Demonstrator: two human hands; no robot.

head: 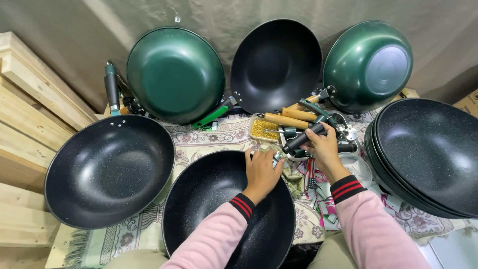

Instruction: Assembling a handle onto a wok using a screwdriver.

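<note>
Over wok (209,199) rim, right hand (323,147) holds black handle (303,138), long axis slanting up-right.

green wok (175,74), black speckled pan (226,209) (white flecks), floral cloth (219,137)

left hand (261,172) on black wok (219,209) rim | right hand (323,147) grips black handle (302,138)

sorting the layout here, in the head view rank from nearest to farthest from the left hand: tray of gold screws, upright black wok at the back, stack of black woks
1. tray of gold screws, just above the left hand
2. upright black wok, behind, centre back
3. stack of black woks, far right
</note>
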